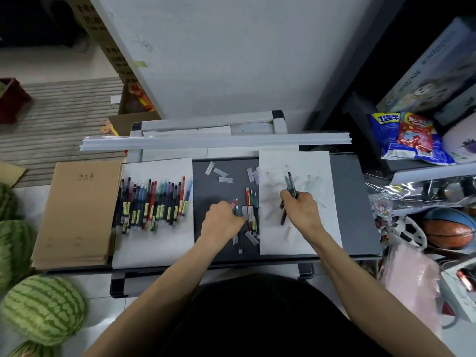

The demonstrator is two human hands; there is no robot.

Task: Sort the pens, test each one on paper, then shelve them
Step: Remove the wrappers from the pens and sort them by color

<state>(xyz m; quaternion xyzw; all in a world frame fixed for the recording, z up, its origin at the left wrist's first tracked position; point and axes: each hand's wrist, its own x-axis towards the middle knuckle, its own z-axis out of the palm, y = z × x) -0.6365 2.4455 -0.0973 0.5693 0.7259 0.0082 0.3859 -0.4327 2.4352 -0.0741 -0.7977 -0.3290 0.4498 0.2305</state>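
Observation:
A row of several capped coloured pens (154,202) lies on the left white sheet (154,243). A small cluster of uncapped pens (251,202) lies on the dark table (221,191) between the two sheets. My left hand (221,222) has its fingers curled over pens at that cluster, a red-tipped one poking out above the knuckles. My right hand (301,210) grips a dark pen (289,184) with its tip on the right white sheet (296,238), blurred by motion. Clear caps (220,173) lie scattered at the table's far middle.
A stack of brown notebooks (77,215) sits at the table's left end. A long white rail (213,141) lies across the back. Watermelons (43,307) sit on the floor at left. Shelves with snack bags (409,137) and balls (448,230) stand at right.

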